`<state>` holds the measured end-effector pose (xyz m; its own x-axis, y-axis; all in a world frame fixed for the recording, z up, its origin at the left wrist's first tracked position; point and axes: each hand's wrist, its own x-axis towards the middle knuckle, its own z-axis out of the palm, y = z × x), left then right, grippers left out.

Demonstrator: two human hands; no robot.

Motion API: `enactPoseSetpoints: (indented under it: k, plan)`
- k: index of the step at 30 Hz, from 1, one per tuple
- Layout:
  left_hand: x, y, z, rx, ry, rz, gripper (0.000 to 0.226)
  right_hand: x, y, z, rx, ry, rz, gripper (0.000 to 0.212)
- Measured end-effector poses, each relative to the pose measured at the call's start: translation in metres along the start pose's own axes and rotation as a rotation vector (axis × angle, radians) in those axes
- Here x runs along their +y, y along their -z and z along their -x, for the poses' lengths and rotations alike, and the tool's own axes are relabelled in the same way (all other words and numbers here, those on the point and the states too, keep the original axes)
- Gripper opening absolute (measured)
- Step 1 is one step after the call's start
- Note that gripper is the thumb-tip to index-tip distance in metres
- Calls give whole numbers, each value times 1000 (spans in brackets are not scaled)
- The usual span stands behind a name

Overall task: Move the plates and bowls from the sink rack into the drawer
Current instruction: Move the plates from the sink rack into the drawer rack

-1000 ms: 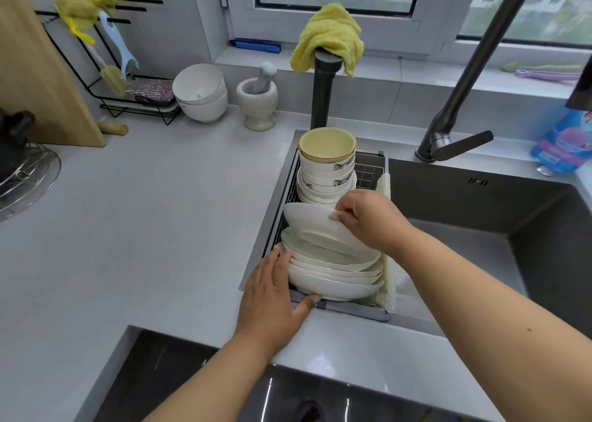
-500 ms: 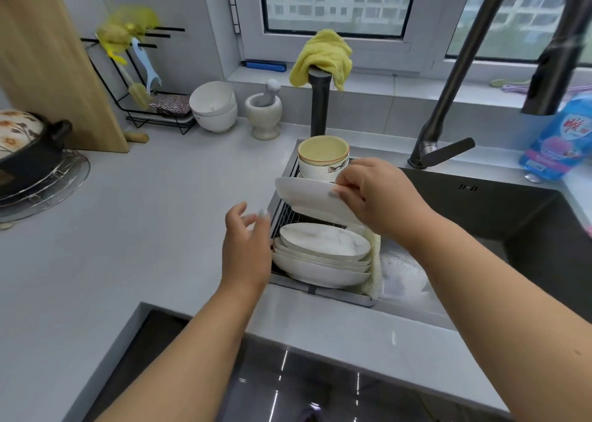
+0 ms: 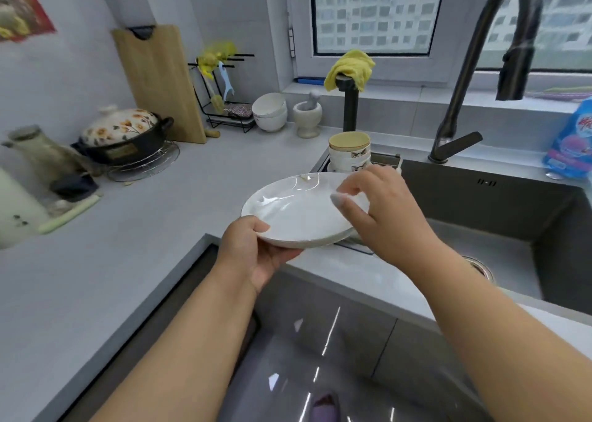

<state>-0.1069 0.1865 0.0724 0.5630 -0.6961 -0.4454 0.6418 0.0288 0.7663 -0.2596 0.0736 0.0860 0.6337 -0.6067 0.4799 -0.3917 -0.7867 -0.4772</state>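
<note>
A white shallow plate [image 3: 298, 210] hangs level above the counter's front edge, in front of the sink rack [image 3: 386, 159]. My left hand [image 3: 253, 248] grips its near-left rim, thumb on top and fingers underneath. My right hand [image 3: 381, 213] hovers over the plate's right side with thumb and fingers loosely curled above it, pinching nothing. A stack of patterned bowls [image 3: 349, 152], a yellow-lined one on top, stands at the rack's far end. The held plate hides the other plates in the rack. Glossy grey cabinet fronts [image 3: 320, 341] lie below the counter.
The black faucet [image 3: 464, 85] arches over the dark sink [image 3: 480, 229], with a blue detergent bag [image 3: 570, 142] at the right. On the counter stand white bowls [image 3: 269, 112], a mortar [image 3: 307, 117], a flowered clay pot [image 3: 121, 130] and a cutting board [image 3: 157, 82].
The right hand lifted the top plate off the rack stack and brought it toward me. The left hand rose from the rack's edge and took the plate's near rim; the right hand's hold loosened.
</note>
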Motion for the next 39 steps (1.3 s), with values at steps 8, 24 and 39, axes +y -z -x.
enactPoseSetpoints:
  k: [8,24,39]
  plan:
    - [-15,72,106,267,-154,50,20,-61,-23,46,-87,-164,-216,34]
    - [-31,258,271,757,-276,398,28,-264,-110,127,-995,-521,-1223,32]
    - [-120,502,467,1251,-58,107,27,-472,-219,295,-1323,-403,-875,14]
